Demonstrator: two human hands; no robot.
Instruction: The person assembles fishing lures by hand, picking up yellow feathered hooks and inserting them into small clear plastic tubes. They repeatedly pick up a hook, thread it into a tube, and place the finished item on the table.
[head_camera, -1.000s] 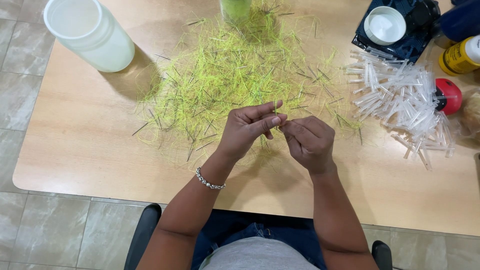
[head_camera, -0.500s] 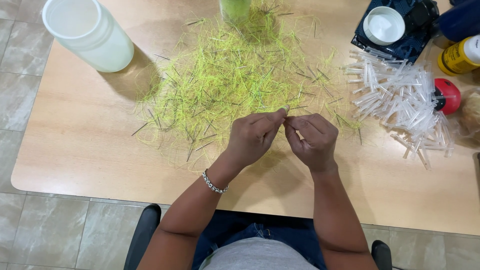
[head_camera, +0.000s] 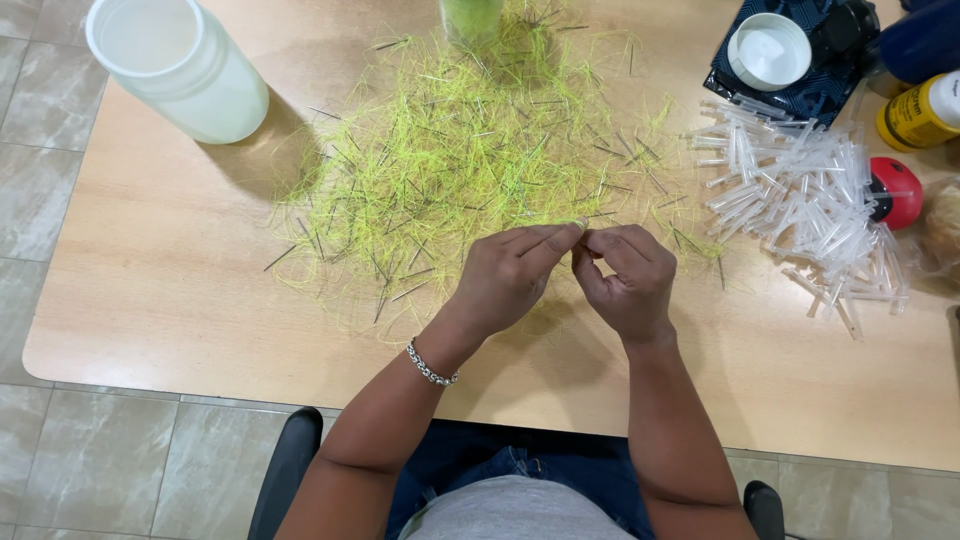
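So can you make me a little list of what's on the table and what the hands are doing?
left hand: fingertips pinched against the right hand's, just at the near edge of the strands
right hand: pinched too; what it grips is too small to tell
strands: yellow-green heap with thin dark pins mixed in
tubes: clear pile, right side
jar: white, open, far left
lid: white, on a dark cloth
table: light wood
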